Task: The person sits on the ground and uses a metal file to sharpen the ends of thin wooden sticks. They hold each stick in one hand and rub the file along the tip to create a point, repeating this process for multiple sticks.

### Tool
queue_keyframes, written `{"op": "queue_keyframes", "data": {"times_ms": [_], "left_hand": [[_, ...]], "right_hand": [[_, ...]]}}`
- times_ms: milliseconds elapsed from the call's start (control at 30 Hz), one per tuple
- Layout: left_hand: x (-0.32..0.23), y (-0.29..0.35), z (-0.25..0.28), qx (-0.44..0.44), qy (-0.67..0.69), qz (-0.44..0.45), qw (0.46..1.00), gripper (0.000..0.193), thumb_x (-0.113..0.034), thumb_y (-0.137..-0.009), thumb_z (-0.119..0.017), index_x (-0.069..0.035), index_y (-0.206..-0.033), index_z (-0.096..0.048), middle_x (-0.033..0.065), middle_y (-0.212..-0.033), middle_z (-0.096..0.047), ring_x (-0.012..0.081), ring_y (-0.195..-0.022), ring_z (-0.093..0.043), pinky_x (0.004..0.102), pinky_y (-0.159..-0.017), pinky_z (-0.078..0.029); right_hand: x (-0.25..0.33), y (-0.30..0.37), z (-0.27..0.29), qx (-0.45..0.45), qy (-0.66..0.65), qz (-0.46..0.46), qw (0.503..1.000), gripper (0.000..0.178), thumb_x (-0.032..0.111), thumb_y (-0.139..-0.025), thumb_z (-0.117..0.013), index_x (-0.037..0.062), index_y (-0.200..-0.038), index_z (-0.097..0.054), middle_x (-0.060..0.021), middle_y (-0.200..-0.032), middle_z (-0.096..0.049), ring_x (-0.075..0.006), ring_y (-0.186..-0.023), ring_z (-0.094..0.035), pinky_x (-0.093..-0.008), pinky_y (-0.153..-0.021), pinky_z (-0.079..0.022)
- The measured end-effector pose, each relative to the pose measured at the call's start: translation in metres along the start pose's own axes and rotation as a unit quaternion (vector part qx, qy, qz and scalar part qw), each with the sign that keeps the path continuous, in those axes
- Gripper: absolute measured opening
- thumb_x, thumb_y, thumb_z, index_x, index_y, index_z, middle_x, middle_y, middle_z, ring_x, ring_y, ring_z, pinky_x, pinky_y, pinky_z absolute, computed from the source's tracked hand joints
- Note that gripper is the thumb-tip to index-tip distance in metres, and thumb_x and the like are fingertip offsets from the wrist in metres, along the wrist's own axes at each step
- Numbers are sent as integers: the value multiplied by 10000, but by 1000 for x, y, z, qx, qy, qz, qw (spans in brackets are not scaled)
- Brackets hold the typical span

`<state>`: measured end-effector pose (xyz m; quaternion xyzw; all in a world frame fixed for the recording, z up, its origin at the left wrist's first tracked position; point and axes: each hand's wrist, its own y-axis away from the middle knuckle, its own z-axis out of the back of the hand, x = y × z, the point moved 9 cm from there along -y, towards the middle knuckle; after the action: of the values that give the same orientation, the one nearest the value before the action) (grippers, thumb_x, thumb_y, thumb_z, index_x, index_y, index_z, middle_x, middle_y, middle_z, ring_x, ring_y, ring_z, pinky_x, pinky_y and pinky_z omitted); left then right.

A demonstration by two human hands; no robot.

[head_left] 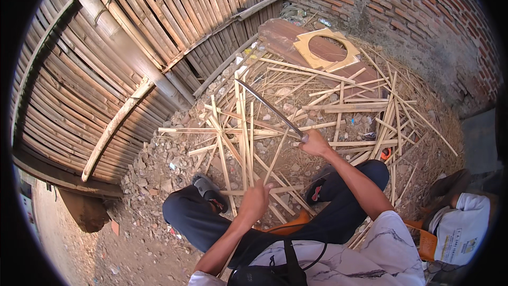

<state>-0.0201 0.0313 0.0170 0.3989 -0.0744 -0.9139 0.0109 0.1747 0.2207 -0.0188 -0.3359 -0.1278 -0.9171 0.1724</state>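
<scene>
My right hand (316,143) is closed around the handle of a long machete (270,107), its blade slanting up and to the left over the strips. In my left hand (255,201), lower and nearer me, the fingers are wrapped round a thin bamboo strip (277,154) that points up toward the machete's handle end. The blade and this strip appear apart, though their depth is hard to judge. Many pale split bamboo strips (244,143) lie crisscrossed on the ground ahead of both hands.
My feet stand on stony ground (159,201). A bamboo wall (174,10) rises at the left, a brick wall (413,16) at the far right. Farther off lies a brown board (278,39) with a yellow frame (304,47). An orange tape measure (387,153) and a white bag (463,230) are at the right.
</scene>
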Motion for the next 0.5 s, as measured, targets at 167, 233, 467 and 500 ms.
{"op": "queue_keyframes", "data": {"times_ms": [167, 233, 467, 500], "left_hand": [[10, 2, -2, 12, -7, 18, 1000, 323, -236, -1067, -503, 73, -1161, -504, 337, -671, -600, 562, -687, -602, 619, -617, -450], [4, -1, 1, -2, -10, 6, 1000, 314, -230, -1065, -507, 71, -1156, -504, 339, -674, -600, 564, -684, -602, 625, -616, -448], [9, 35, 18, 10, -36, 19, 999, 313, -238, -1069, -514, 74, -1094, -518, 342, -692, -606, 557, -707, -616, 621, -614, -453], [10, 44, 28, 1, -31, 29, 999, 311, -242, -1070, -513, 70, -1073, -517, 339, -690, -606, 555, -711, -617, 618, -614, -454]], "right_hand": [[7, -1, 3, -18, 37, 18, 999, 210, 149, -747, -683, -31, -855, -692, -244, -742, -670, -414, -716, -681, -457, -698, -539], [40, 8, -6, 7, 34, 72, 997, 199, 158, -745, -684, -12, -848, -695, -240, -770, -686, -439, -764, -683, -479, -718, -542], [-22, -18, 40, -37, 52, -57, 996, 280, 188, -736, -701, 21, -957, -739, -269, -914, -712, -463, -919, -686, -514, -815, -554], [-42, -21, 55, -69, 46, -73, 994, 304, 203, -751, -709, 1, -976, -732, -274, -908, -710, -465, -916, -685, -510, -802, -549]]}}
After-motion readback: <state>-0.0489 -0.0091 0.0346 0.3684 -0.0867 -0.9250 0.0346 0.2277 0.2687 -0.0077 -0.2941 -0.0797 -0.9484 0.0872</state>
